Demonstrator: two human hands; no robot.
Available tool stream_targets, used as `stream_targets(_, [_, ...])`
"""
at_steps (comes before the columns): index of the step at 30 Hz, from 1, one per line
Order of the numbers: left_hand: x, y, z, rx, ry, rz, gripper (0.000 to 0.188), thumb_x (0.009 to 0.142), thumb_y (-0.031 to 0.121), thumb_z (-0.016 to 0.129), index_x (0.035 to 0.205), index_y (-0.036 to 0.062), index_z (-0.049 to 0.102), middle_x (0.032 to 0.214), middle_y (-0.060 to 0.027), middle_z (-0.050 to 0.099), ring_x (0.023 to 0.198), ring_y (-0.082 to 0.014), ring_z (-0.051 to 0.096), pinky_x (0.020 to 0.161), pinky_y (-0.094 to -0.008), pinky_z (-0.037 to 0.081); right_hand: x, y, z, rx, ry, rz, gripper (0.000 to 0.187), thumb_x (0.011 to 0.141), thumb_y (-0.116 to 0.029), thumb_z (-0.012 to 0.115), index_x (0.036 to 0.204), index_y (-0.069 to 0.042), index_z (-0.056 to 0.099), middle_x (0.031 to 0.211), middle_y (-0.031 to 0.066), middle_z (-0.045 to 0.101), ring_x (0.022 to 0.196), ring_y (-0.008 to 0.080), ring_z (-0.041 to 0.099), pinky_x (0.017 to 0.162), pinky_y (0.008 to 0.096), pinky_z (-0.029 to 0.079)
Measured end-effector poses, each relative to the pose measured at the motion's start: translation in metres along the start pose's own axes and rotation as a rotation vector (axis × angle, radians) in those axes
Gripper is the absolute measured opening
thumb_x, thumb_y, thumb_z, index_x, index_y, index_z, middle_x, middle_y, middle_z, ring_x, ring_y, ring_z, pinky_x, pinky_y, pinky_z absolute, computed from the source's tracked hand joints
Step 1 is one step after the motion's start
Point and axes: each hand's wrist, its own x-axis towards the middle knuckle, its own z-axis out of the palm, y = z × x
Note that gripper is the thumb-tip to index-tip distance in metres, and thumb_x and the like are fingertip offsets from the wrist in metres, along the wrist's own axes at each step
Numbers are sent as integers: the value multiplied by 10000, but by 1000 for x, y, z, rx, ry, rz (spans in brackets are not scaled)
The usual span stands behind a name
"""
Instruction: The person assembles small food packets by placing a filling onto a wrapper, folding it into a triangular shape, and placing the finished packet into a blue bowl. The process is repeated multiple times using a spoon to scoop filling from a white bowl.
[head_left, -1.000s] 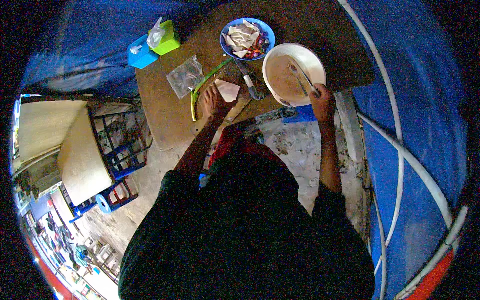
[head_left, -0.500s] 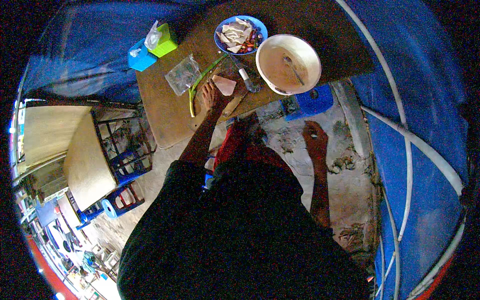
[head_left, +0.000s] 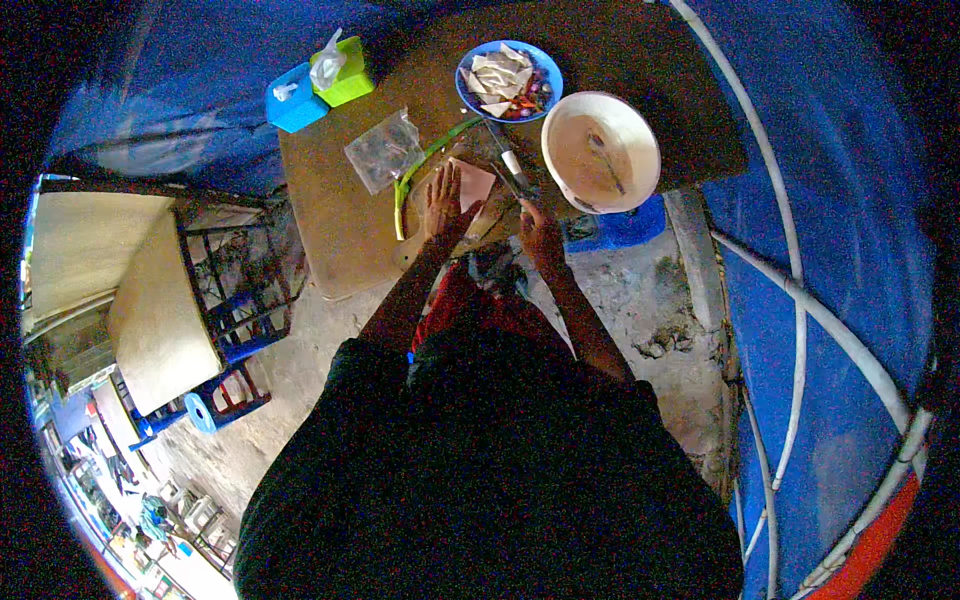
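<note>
My left hand (head_left: pixel 443 207) lies flat with its fingers stretched over a pale pink, flat slab (head_left: pixel 479 183) on a dark board on the table. My right hand (head_left: pixel 541 238) is closed around what looks like the handle of a knife (head_left: pixel 511 184). Its thin dark blade points away toward the far left, beside the slab. Just beyond lies another utensil with a white band on its handle (head_left: pixel 511 162). A long green stalk (head_left: pixel 402 200) curves along the left of the slab, and a clear plastic bag (head_left: pixel 384 152) lies left of it.
A blue plate (head_left: pixel 462 92) holds pale slices and chopped red and purple pieces. Right of it stands a white bowl (head_left: pixel 650 150) of brownish liquid with a spoon. Blue (head_left: pixel 297 102) and green (head_left: pixel 352 85) containers stand far left. A blue stool (head_left: pixel 640 222) is below the table's right edge.
My right hand has come up from beside the table to the board and closed on the knife. My left hand has spread flatter over the slab. The view has shifted slightly.
</note>
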Motion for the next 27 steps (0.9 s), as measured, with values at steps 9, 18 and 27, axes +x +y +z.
stream_targets(9, [-5,-12,-11,-160,43,71,955,746,504,664,1432,-9,242,1492,-189,253,1375,-354,247,1122,-467,186,-2,3,8,114,-83,50,313,954,-240,454,1172,-70,601,1094,189,634,1001,321,617,853,378,480])
stream_targets(18, [-31,-52,-5,-273,64,18,814,771,308,657,1424,26,262,1398,-217,378,1292,-403,343,1083,-458,275,55,19,21,-13,-111,15,226,931,-142,476,1085,-53,617,1078,178,635,1021,359,590,887,416,453])
stream_targets(27, [-26,-42,-6,-296,-1,-169,623,825,306,609,1324,6,385,1266,-240,476,1175,-442,440,1025,-465,347,51,15,19,63,-22,-51,212,895,-100,535,1075,-17,611,1073,166,639,1044,298,589,917,375,440])
